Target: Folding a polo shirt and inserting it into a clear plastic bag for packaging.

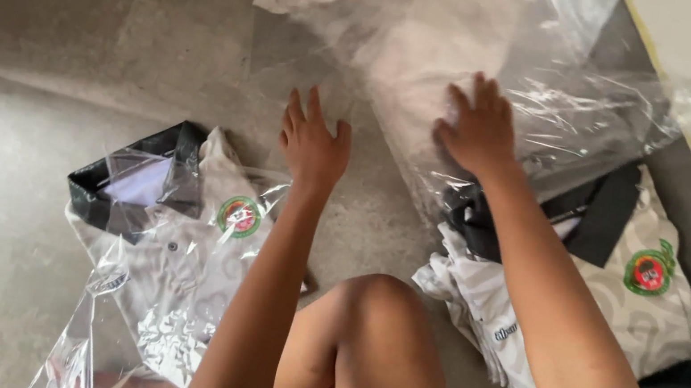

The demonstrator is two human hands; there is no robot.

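Counting from my remote seat, I see two hands and two piles of white polo shirts with black collars and round green-and-red badges. My right hand (480, 132) lies flat, fingers released and spread, on a clear plastic bag (550, 88) over the unbagged stack of shirts (621, 287). My left hand (314, 140), open too, hovers over the bare floor (20, 202) beside the bagged shirt (176, 242).

On my left I see a clear plastic bag (161, 285) wrapping a folded shirt with a round green-and-red badge (240, 215). Another clear plastic bag (558, 89) lies ahead, above an unwrapped stack bearing a matching round badge (648, 271).
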